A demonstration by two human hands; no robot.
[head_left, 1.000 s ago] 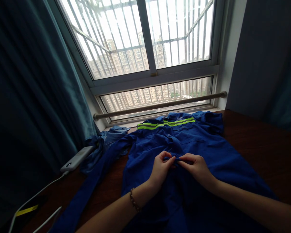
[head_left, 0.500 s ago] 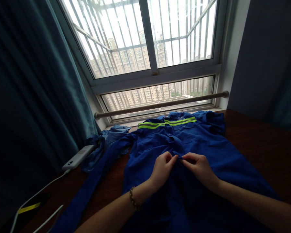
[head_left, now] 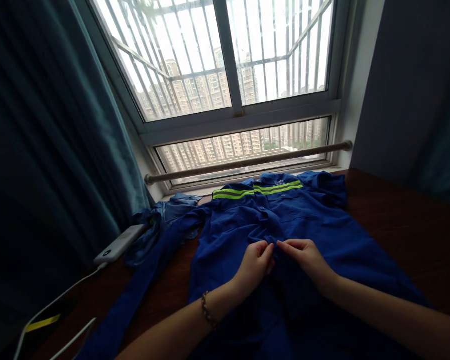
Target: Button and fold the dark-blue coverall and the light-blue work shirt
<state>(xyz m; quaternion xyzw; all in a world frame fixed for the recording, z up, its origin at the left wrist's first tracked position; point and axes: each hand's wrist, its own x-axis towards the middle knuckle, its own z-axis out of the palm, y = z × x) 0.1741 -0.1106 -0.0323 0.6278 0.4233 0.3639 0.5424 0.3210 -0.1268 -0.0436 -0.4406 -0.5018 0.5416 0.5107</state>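
A blue work shirt (head_left: 225, 240) with yellow-green reflective stripes across its chest lies spread out, its collar end toward the window. Along its front opening, my left hand (head_left: 255, 262) pinches the cloth between thumb and fingers. My right hand (head_left: 309, 257) pinches the same front edge just to the right, the fingertips of both hands nearly meeting. Whatever small part sits between the fingertips is hidden. Higher on the placket a button (head_left: 263, 209) shows. One long sleeve (head_left: 146, 282) stretches down to the left.
On the left lie a white power bank (head_left: 119, 244) with a white cable (head_left: 65, 295) and a crumpled clear-blue plastic bag (head_left: 172, 210). A rail (head_left: 247, 163) crosses before the window. A dark curtain (head_left: 60, 125) hangs left. The brown wooden surface (head_left: 393, 215) extends right.
Both hands stay at the shirt's front. The left fingers have curled in further and dipped slightly, and the right fingertips have shifted a little to the left.
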